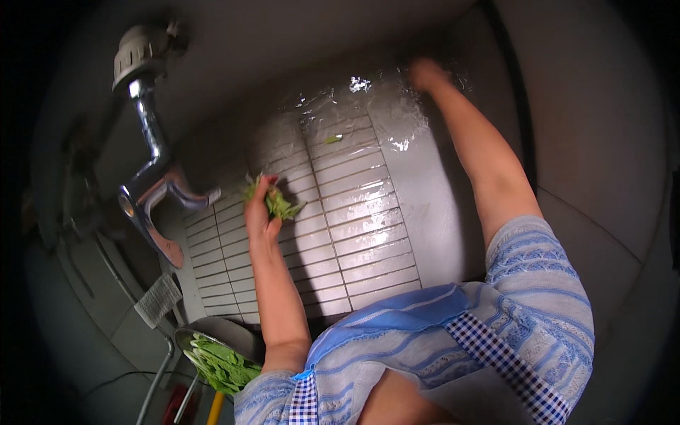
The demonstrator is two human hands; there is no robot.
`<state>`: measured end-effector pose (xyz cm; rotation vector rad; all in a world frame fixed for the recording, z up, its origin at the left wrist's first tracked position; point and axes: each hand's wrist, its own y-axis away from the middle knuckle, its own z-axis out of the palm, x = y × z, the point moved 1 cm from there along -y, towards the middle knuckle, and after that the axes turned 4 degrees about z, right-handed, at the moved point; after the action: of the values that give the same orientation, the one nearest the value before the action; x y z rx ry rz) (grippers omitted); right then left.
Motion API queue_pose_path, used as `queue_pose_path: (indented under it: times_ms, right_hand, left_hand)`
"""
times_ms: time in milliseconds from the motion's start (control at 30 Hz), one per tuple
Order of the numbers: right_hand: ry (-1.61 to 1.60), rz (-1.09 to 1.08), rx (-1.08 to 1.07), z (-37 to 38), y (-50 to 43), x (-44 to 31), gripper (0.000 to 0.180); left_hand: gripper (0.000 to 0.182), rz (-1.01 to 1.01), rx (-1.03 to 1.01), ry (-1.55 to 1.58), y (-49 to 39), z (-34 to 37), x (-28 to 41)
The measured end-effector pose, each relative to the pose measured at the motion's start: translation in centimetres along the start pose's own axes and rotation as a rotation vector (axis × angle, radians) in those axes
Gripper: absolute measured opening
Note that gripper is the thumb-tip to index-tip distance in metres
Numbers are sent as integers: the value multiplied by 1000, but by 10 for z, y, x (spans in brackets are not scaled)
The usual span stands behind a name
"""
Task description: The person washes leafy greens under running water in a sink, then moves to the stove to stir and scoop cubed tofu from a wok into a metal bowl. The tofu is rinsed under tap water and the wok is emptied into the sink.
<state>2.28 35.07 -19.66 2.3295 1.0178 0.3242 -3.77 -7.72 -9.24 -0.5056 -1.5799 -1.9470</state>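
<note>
My left hand (261, 210) is closed around a small bunch of leafy greens (281, 204) above the wire rack (319, 212) in the sink. My right hand (427, 74) is stretched to the far right part of the sink, blurred, at the rippling water (398, 109); its fingers cannot be made out. A loose green leaf (333, 138) lies in the water over the rack, between my hands. More leafy greens (223, 364) sit in a metal bowl (218, 332) at the lower left, beside my left arm.
A chrome faucet (154, 180) with a pale collar juts in at the left. A grey textured cloth (158, 300) hangs by a metal rail (159, 366) near the bowl. Something yellow (215, 408) stands below the bowl. A dark edge (518, 90) curves along the right side.
</note>
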Motion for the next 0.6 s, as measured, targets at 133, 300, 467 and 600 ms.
queue_pose_path:
  times_ms: [133,300,467,600]
  right_hand:
    - [-169,193,62,-14,72,8,31]
    - [-99,68,102,5,111,-27,26]
    - [-253,-343,258,41,144,-91,16]
    - [-1031,-184,-335,37,178,-122,15]
  left_hand:
    - [12,148,-12,-245,-22,25,-21]
    - [20,327,-306,-788,-58,93,-67]
    - [24,958,-542,-1347,-17,108,-111]
    - [11,344,-264,-620,-3,81,-105]
